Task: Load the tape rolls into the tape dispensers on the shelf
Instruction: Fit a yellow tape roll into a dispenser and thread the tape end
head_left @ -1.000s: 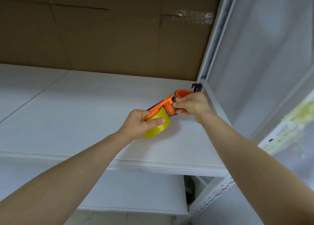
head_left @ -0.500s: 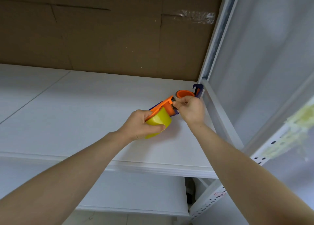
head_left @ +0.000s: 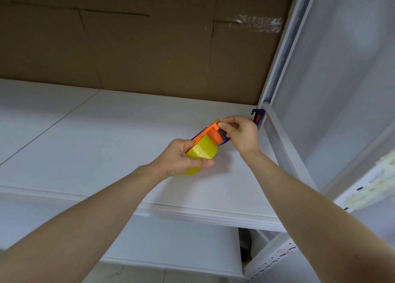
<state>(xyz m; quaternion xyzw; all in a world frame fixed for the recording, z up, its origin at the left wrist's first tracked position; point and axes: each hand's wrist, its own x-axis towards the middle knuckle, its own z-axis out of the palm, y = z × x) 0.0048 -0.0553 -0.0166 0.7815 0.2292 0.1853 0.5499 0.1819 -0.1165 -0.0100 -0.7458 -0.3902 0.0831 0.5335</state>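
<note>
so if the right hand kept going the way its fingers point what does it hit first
The right hand points left, so it meets the orange plate of the tape dispenser at once; its fingertips seem to pinch that edge already, though depth is unclear.

The white shelf (head_left: 106, 154) before me runs back to a brown cardboard panel (head_left: 149, 58). A blue-and-orange dispenser (head_left: 259, 116) sits in its far right corner, against the post (head_left: 275, 69).

I'm seeing white shelf boards (head_left: 102, 146) — brown cardboard backing (head_left: 149, 47) behind, pale metal upright (head_left: 282, 54) right.
</note>
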